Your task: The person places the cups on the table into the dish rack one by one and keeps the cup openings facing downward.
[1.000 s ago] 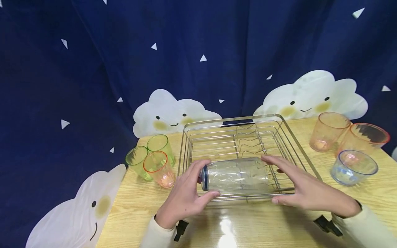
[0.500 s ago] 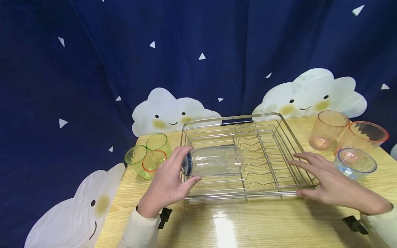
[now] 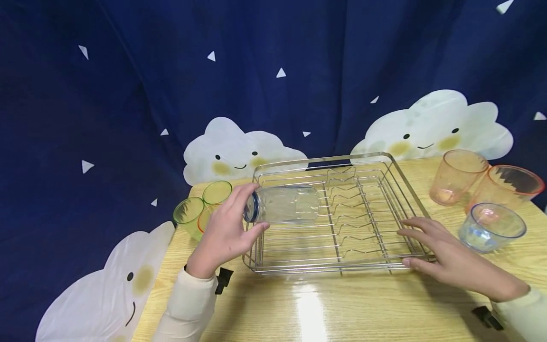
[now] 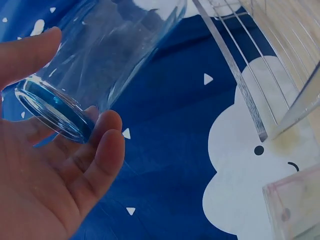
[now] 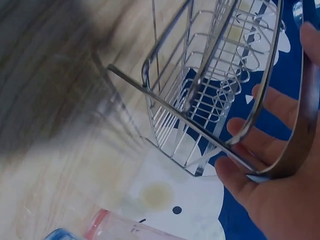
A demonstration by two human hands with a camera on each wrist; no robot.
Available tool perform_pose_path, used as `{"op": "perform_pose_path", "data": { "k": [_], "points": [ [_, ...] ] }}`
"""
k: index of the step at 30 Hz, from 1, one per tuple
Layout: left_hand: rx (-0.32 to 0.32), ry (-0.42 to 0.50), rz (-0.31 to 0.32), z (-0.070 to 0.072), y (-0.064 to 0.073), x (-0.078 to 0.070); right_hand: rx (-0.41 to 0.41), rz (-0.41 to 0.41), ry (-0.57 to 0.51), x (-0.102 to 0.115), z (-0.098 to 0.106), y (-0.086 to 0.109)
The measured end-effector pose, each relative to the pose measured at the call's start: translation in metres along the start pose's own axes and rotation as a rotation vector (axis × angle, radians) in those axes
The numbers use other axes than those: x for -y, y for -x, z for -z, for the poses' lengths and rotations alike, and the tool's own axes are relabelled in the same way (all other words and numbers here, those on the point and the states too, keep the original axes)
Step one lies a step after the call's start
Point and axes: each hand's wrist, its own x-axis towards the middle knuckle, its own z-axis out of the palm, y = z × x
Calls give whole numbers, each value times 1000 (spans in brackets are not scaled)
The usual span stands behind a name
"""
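My left hand [image 3: 224,232] grips the blue-tinted end of a clear drinking glass [image 3: 288,204], thumb on the near side and fingers on the far side. The glass lies sideways over the left half of a metal wire dish rack [image 3: 372,155]; whether it touches the wires I cannot tell. The left wrist view shows the thick round base of the glass [image 4: 120,55] between thumb and fingers. At the rack's front right corner, my right hand [image 3: 444,251] holds the rim. In the right wrist view, its fingers [image 5: 262,142] curl about the rack's corner [image 5: 185,117].
Two green cups [image 3: 188,210] and an orange-rimmed cup [image 3: 206,218] stand left of the rack, partly behind the left hand. To the right are two orange cups [image 3: 459,173] and a bluish cup [image 3: 491,230]. A dark blue curtain [image 3: 265,95] hangs behind the wooden table [image 3: 265,313].
The left hand has carried the glass left and away from me over the rack. The right hand has moved from beside the glass to the rack's right front corner.
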Motion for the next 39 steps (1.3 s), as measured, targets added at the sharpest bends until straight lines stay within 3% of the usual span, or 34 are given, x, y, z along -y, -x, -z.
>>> {"op": "perform_pose_path", "data": {
  "k": [7,13,19,29,39],
  "points": [
    [22,-38,61,5,-17,7,-33,19,4,1,-3,-1],
    [105,-99,105,5,-38,11,-23,-4,33,2,-5,1],
    [183,-132,149,0,-59,18,-18,24,83,1,-7,5],
    [258,-166,175,-7,-84,33,-28,24,66,1,-9,6],
    [370,-233,220,-27,-105,47,-42,46,55,0,-9,3]
  ]
}}
